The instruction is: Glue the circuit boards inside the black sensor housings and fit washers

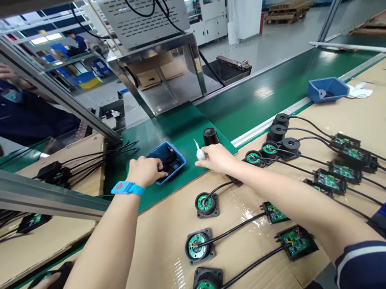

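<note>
My left hand [145, 171], with a blue wrist strap [128, 188], reaches into a blue bin [178, 168] of small black parts [173, 163]. Its thumb and fingers are bent together among the parts, and what they pinch is hidden. In my right hand [216, 157] is a small white glue bottle [200, 155], its thin nozzle pointing up and left. Just behind that hand a black cup-shaped container [210, 136] stands on the green belt. Nearest on the cardboard lie round black housings [198, 246] with green circuit boards inside, cabled to boxed circuit boards [297, 241].
More cabled housings [278, 132] crowd the right side. Another blue bin [327, 91] sits farther back beside a white cloth [360, 91]. A metal frame post [27, 192] crosses at left, with a co-worker [1, 106] beyond it. A green conveyor [261, 94] runs behind.
</note>
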Motion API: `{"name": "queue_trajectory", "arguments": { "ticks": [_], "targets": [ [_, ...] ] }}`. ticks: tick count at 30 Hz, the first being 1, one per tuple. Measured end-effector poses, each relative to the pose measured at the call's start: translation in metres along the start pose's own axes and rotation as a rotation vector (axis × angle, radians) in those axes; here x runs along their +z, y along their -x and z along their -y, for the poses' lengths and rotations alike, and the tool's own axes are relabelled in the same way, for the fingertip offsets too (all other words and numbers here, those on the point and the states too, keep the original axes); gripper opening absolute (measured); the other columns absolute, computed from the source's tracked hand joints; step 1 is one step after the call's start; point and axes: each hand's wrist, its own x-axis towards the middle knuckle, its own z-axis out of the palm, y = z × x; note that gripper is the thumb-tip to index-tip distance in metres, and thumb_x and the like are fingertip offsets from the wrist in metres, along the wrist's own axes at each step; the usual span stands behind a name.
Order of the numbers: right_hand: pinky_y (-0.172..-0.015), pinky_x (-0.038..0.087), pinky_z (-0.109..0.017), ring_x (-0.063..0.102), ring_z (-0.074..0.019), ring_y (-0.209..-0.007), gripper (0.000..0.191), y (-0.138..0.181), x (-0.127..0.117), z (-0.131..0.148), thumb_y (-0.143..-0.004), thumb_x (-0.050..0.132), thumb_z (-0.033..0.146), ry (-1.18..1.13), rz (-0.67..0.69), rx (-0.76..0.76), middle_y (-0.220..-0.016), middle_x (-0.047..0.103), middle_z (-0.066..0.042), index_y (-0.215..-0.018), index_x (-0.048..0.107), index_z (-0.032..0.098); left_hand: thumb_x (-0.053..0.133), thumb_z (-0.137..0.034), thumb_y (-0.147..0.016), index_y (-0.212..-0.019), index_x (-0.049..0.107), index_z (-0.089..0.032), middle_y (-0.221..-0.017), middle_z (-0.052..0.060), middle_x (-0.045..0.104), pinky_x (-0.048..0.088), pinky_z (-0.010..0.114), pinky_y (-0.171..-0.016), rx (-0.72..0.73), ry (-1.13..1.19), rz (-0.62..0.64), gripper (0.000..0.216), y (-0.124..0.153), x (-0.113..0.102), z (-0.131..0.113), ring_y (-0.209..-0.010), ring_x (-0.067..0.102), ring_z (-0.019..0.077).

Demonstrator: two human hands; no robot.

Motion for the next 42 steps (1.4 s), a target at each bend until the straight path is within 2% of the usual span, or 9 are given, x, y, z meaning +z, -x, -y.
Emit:
{"name": "queue_trajectory", "arguments": {
  "ticks": [6,11,16,20,24,28,31,35,42],
  "targets": [
    [-0.064,0.038,-0.025,0.059,-0.0133,-0.069,0.028,0.074,-0.027,0.003,-0.089,0.077,0.039,-0.167,-0.083,-0.042,-0.074,0.065,0.000,-0.082,0.065,0.015,0.064,-0.045,-0.096,-0.120,0.064,-0.016,-0.122,0.009,0.066,0.055,0.049,-0.099,-0.022,-0.013,0.063,0.037,-0.012,-0.004,-0.012,-0.111,0.065,0.0235],
    [-0.057,0.033,-0.023,0.051,-0.0112,-0.060,0.034,0.130,-0.027,-0.006,-0.089,0.072,0.047,-0.300,-0.072,-0.066,-0.066,0.059,0.002,-0.079,0.063,0.016,0.061,-0.046,-0.097,-0.113,0.064,-0.016,-0.106,0.006,0.068,0.054,0.043,-0.092,-0.055,0.055,-0.082,0.033,0.000,-0.016,-0.021,-0.097,0.066,0.0199],
    [-0.053,0.034,-0.022,0.050,-0.0108,-0.057,0.039,0.178,-0.023,-0.009,-0.091,0.065,0.055,-0.414,-0.024,-0.060,-0.065,0.059,0.002,-0.083,0.065,0.017,0.052,-0.028,-0.095,-0.101,0.062,-0.019,-0.089,0.007,0.065,0.044,0.043,-0.089,-0.105,0.096,-0.380,0.015,0.073,-0.012,-0.019,-0.092,0.064,0.0277],
    [-0.053,0.035,-0.023,0.049,-0.0116,-0.059,0.039,0.204,-0.018,-0.011,-0.090,0.068,0.057,-0.513,0.020,-0.046,-0.070,0.062,0.000,-0.090,0.071,0.018,0.033,-0.023,-0.100,-0.085,0.062,-0.021,-0.085,0.011,0.060,0.039,0.047,-0.093,-0.056,0.102,-0.503,0.033,0.144,0.036,-0.036,-0.088,0.059,0.0291],
    [-0.052,0.035,-0.023,0.046,-0.0110,-0.058,0.039,0.216,-0.007,-0.016,-0.087,0.073,0.056,-0.569,0.057,-0.035,-0.070,0.061,0.000,-0.090,0.073,0.017,0.034,-0.020,-0.100,-0.078,0.063,-0.022,-0.079,0.009,0.060,0.042,0.041,-0.091,0.108,0.181,-0.497,0.036,0.188,0.090,-0.056,-0.087,0.060,0.0251],
    [-0.055,0.040,-0.024,0.052,-0.0133,-0.062,0.043,0.223,0.002,-0.020,-0.087,0.072,0.060,-0.627,0.067,-0.030,-0.076,0.064,-0.002,-0.094,0.073,0.018,0.032,-0.020,-0.102,-0.085,0.066,-0.023,-0.087,0.010,0.063,0.044,0.039,-0.092,0.184,0.286,-0.521,0.037,0.222,0.119,-0.061,-0.097,0.063,0.0241],
    [-0.057,0.044,-0.026,0.056,-0.0149,-0.066,0.044,0.229,0.004,-0.020,-0.087,0.071,0.062,-0.654,0.078,-0.022,-0.078,0.065,-0.003,-0.092,0.072,0.018,0.033,-0.023,-0.102,-0.086,0.066,-0.024,-0.092,0.010,0.067,0.047,0.037,-0.087,0.208,0.380,-0.510,0.036,0.243,0.130,-0.058,-0.094,0.063,0.0228],
    [-0.057,0.043,-0.025,0.053,-0.0136,-0.063,0.043,0.236,0.004,-0.018,-0.088,0.070,0.061,-0.646,0.124,-0.005,-0.075,0.062,-0.002,-0.088,0.068,0.017,0.045,-0.049,-0.101,-0.082,0.063,-0.023,-0.088,0.008,0.068,0.050,0.037,-0.077,0.156,0.527,-0.447,0.036,0.261,0.139,-0.050,-0.085,0.064,0.0237],
    [-0.058,0.041,-0.025,0.050,-0.0129,-0.063,0.045,0.245,0.010,-0.016,-0.091,0.066,0.060,-0.581,0.158,-0.007,-0.075,0.063,-0.003,-0.090,0.068,0.016,0.034,-0.058,-0.103,-0.070,0.052,-0.025,-0.062,-0.001,0.058,0.047,0.029,-0.057,0.127,0.764,-0.191,0.050,0.255,0.132,-0.045,-0.057,0.059,0.0171]
  ]
}}
